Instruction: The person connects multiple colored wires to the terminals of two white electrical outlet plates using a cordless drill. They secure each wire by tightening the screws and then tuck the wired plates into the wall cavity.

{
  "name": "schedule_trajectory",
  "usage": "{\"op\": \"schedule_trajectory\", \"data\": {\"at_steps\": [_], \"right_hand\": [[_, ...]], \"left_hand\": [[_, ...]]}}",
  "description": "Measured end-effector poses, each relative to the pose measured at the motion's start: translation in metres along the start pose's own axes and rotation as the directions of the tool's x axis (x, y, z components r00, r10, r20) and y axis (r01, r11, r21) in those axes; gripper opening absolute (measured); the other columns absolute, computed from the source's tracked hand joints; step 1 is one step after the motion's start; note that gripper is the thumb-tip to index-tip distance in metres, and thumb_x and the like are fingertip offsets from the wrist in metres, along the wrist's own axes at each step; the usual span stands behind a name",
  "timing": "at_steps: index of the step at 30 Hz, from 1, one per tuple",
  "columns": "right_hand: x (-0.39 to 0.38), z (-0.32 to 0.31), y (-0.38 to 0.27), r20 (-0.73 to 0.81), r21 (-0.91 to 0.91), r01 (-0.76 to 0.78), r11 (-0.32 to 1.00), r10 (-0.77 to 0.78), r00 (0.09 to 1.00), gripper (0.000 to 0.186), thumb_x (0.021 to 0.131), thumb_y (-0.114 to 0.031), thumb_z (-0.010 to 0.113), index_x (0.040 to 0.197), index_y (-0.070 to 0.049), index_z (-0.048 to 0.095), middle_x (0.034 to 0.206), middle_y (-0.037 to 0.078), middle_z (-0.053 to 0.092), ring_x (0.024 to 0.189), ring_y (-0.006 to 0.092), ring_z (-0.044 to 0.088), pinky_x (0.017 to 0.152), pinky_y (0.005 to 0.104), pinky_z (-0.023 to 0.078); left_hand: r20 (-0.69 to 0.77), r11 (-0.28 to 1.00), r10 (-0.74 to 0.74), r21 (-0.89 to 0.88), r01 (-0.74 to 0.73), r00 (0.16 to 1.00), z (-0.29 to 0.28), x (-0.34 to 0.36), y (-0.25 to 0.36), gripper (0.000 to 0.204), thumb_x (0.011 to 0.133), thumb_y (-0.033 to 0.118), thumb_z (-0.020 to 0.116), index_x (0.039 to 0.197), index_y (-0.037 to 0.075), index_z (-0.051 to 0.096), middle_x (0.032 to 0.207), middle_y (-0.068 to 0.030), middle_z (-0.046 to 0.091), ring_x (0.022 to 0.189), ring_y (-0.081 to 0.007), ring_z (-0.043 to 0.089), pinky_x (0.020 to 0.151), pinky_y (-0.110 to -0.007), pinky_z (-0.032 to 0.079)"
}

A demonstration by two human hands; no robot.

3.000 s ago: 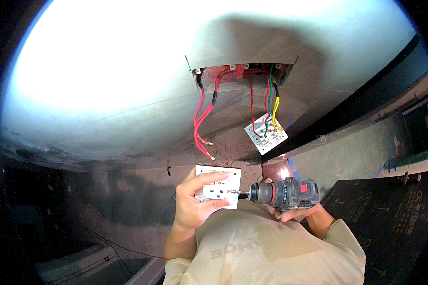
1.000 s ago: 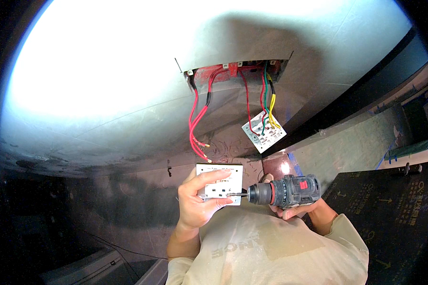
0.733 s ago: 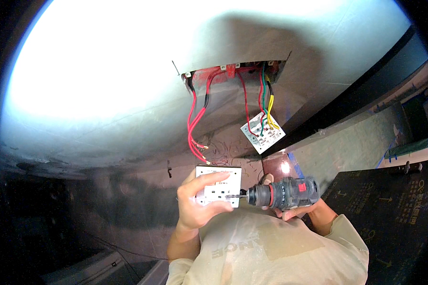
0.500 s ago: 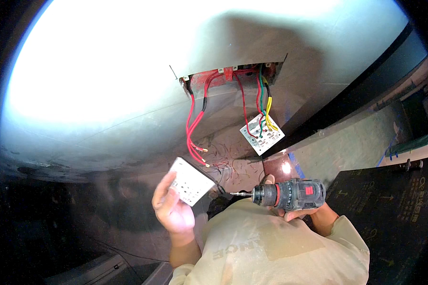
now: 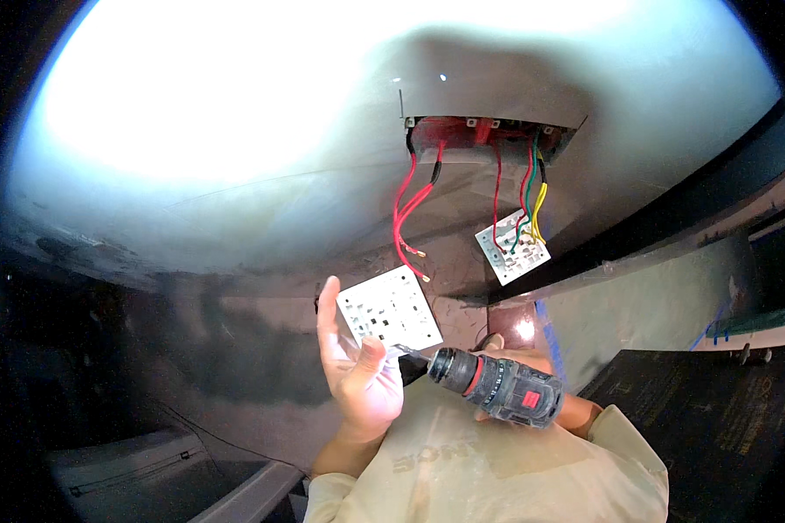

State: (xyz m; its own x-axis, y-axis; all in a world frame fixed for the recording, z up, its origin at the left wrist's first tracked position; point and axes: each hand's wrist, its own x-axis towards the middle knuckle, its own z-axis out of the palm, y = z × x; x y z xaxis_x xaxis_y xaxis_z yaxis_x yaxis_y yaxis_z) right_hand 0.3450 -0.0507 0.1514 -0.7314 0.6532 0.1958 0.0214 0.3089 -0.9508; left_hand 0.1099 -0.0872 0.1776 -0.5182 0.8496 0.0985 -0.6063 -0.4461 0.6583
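Observation:
My left hand (image 5: 366, 394) holds a white square switch or socket plate (image 5: 394, 302) by its lower left side, its back with terminal holes turned up. My right hand (image 5: 532, 356) grips a dark cordless drill (image 5: 508, 390), partly hidden behind it. The drill's bit (image 5: 410, 352) points left at the plate's lower edge, by my left thumb; whether it touches a screw I cannot tell. Beyond the plate, red wires (image 5: 401, 212) with bare ends hang down unattached. A second white plate (image 5: 508, 268) hangs on the right by red, green and yellow wires.
A recessed wall box (image 5: 471, 132) opens in the pale wall (image 5: 279, 192), and the wires come out of it. Dark printed boards (image 5: 698, 418) lie at the lower right. A cable (image 5: 227, 444) runs across the lower left.
The plate in my left hand has moved right and up, turning flatter towards view. The drill has tilted, its bit now up against the plate's lower edge. The box appears farther right.

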Motion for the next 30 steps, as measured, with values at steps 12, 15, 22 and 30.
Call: {"op": "schedule_trajectory", "data": {"at_steps": [12,15,22,30], "right_hand": [[-0.027,0.005,0.031,-0.092,-0.203,0.093,0.975,-0.113,0.989,0.069,0.065,-0.037,0.099,0.117,-0.001,0.070,0.104,0.010,0.074,0.089,0.0259,0.074,0.083,0.0367,0.059],[-0.029,0.008,0.032,-0.125,-0.138,0.103,0.985,-0.120,0.985,0.068,0.065,-0.037,0.099,0.115,-0.001,0.070,0.102,0.010,0.074,0.087,0.0253,0.073,0.081,0.0364,0.059],[-0.033,0.013,0.033,-0.151,0.020,0.000,1.000,0.003,0.988,0.065,0.066,-0.037,0.099,0.113,-0.002,0.070,0.098,0.008,0.072,0.085,0.0237,0.071,0.078,0.0342,0.058],[-0.046,0.012,0.037,-0.072,0.133,-0.182,0.974,0.192,0.979,0.055,0.072,-0.044,0.093,0.111,-0.012,0.071,0.099,0.006,0.071,0.089,0.0258,0.068,0.079,0.0395,0.052]], "left_hand": [[0.048,0.977,0.090,0.187,-0.098,0.995,0.004,-0.014,-0.009,0.076,0.092,-0.001,0.069,0.156,0.007,0.030,0.143,-0.0169,0.055,0.131,-0.0295,0.057,0.110,-0.045,0.046],[0.048,0.987,0.084,0.133,-0.089,0.995,0.004,-0.015,-0.011,0.075,0.091,-0.005,0.069,0.155,0.004,0.031,0.143,-0.0185,0.056,0.131,-0.0285,0.057,0.112,-0.044,0.044],[0.080,0.985,0.039,0.163,-0.052,0.996,0.006,-0.019,-0.014,0.074,0.090,-0.003,0.071,0.153,0.001,0.033,0.142,-0.0188,0.056,0.130,-0.0280,0.058,0.112,-0.044,0.045],[0.122,0.952,0.060,0.291,-0.094,0.991,0.004,-0.021,-0.015,0.078,0.089,0.009,0.077,0.151,0.000,0.032,0.141,-0.0194,0.054,0.128,-0.0310,0.058,0.110,-0.046,0.047]]}}
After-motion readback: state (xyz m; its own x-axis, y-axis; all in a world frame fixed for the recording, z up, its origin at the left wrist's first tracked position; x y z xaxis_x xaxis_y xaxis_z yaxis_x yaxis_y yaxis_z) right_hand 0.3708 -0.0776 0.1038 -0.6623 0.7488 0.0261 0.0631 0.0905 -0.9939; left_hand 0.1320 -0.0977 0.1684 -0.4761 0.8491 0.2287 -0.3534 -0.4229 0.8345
